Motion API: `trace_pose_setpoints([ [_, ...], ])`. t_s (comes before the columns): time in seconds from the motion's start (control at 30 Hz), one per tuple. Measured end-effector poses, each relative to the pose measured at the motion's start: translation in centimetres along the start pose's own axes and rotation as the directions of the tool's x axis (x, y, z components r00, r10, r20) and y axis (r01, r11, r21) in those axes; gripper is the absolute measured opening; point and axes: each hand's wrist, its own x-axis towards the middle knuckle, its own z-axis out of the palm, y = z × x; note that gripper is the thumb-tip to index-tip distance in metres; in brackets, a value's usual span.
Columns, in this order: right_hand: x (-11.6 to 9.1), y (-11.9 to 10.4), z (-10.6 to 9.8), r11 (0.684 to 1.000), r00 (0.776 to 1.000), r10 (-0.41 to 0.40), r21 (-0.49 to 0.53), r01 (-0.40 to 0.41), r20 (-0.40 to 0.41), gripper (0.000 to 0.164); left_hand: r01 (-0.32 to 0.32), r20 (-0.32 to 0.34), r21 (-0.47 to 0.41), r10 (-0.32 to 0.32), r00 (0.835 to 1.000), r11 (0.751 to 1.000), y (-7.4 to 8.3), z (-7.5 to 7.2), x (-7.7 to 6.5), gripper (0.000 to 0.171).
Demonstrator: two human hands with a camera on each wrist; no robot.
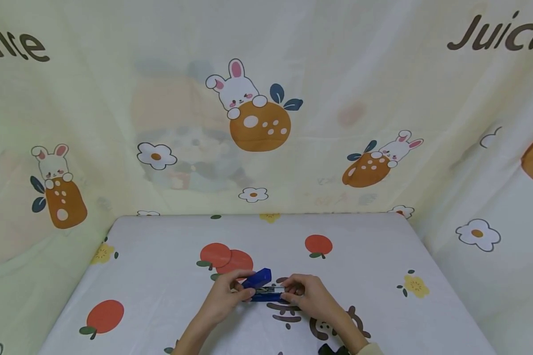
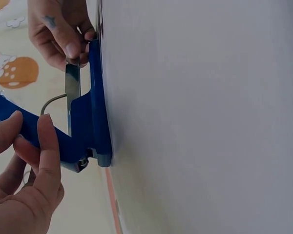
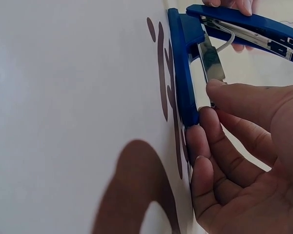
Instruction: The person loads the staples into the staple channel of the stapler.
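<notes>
A blue stapler [image 1: 266, 298] sits on the table with its top arm [image 1: 258, 278] swung up and back. My left hand [image 1: 224, 296] pinches that raised arm between thumb and fingers. At the other end, my right hand [image 1: 308, 296] holds the stapler's front, its thumb [image 3: 234, 95] on the tip of the metal staple channel [image 3: 212, 61] and its fingers by the base's end. A curved metal wire [image 2: 53, 101] runs between the raised arm and the channel. Whether staples lie inside the channel cannot be made out.
The table is covered by a white cloth [image 1: 160, 266] printed with fruit, flowers and brown figures. Pale curtains [image 1: 337, 59] with rabbit prints hang behind and at both sides. A small black object [image 1: 333, 349] shows at the bottom edge, near the right forearm.
</notes>
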Motion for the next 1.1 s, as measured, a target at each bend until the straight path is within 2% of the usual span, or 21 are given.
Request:
trace_pose_setpoints([
  [0.63,-0.1,-0.5,0.0,1.0,1.0,0.007,0.001,-0.007,-0.003,0.016,-0.018,0.008,0.024,0.017,1.0,1.0,0.0,0.7,0.3,0.04],
  [1.1,0.1,-0.3,0.0,1.0,1.0,-0.005,0.014,0.005,0.007,0.014,-0.021,-0.015,0.067,0.022,1.0,0.998,0.1,1.3,0.7,0.038],
])
